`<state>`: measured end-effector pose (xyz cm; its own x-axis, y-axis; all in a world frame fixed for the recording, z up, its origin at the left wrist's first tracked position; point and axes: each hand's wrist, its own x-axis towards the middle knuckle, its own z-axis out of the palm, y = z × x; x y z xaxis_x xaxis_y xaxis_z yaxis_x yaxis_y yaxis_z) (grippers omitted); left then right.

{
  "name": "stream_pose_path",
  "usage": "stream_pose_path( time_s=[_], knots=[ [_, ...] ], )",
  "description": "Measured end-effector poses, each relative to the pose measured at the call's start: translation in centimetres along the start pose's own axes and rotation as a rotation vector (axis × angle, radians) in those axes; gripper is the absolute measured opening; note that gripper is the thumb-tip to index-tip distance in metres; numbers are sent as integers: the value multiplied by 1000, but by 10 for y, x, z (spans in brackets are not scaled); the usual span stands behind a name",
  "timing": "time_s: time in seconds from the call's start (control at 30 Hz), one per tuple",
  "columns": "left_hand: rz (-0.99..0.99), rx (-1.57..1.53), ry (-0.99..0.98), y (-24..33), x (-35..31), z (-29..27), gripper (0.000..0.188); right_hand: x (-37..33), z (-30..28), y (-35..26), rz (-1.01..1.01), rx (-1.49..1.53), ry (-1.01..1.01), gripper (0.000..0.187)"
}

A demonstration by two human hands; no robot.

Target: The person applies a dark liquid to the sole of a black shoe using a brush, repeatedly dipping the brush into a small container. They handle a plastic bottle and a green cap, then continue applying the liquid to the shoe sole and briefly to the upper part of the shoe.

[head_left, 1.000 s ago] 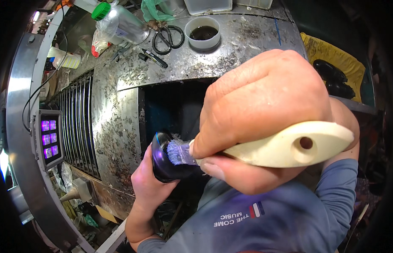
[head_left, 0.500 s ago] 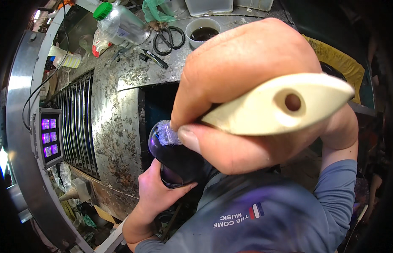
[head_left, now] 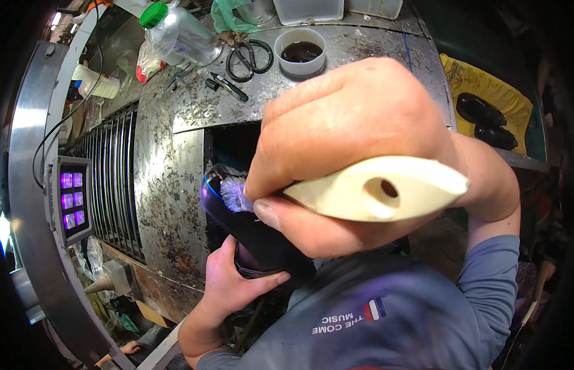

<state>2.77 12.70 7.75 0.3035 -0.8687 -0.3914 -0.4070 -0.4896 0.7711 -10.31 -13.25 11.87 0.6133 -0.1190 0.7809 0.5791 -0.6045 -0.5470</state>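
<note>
A black shoe (head_left: 250, 228) is in my left hand (head_left: 228, 271), which grips it at its opening with the toe pointing up and away. My right hand (head_left: 348, 129) is closed around a brush whose cream handle (head_left: 348, 194), pierced by a hole, points up toward me. Its pale bristles (head_left: 236, 194), tinted violet, press on the toe end of the shoe. Part of the shoe is hidden behind my right hand.
On the metal bench (head_left: 170, 154) stand a cup of dark liquid (head_left: 299, 52), black scissors (head_left: 250, 60), a marker (head_left: 228, 86) and a green-capped bottle (head_left: 182, 37). A violet lamp (head_left: 73, 198) is at left. Black shoes (head_left: 481, 111) lie on yellow cloth (head_left: 459, 71). Another person's hand (head_left: 131, 347) shows lower left.
My right hand with the brush has moved down and slightly left. The shoe's toe has shifted left, and more of the shoe, the cup and the yellow cloth now shows.
</note>
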Motion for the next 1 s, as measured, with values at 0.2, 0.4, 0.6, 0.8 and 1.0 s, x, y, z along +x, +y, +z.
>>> stream_pose_path(
  time_s=[0.2, 0.4, 0.6, 0.8, 1.0],
  knots=[
    [-135, -459, -92, -3, -3, 2, 67, -8, 6, 1, 30, -40, -61, 10],
    [-201, -763, -146, 3, -1, 1, 64, -16, 13, 5, 71, 23, -81, 9],
    [-174, -912, -168, -4, 2, 5, 63, -24, 17, 6, 116, 55, -116, 9],
    [-190, -987, -138, -1, 4, 6, 59, -34, 20, 7, 181, 97, -167, 9],
    [-179, -1002, -77, -6, 5, 10, 60, -43, 27, 11, 178, 137, -151, 7]
  ],
)
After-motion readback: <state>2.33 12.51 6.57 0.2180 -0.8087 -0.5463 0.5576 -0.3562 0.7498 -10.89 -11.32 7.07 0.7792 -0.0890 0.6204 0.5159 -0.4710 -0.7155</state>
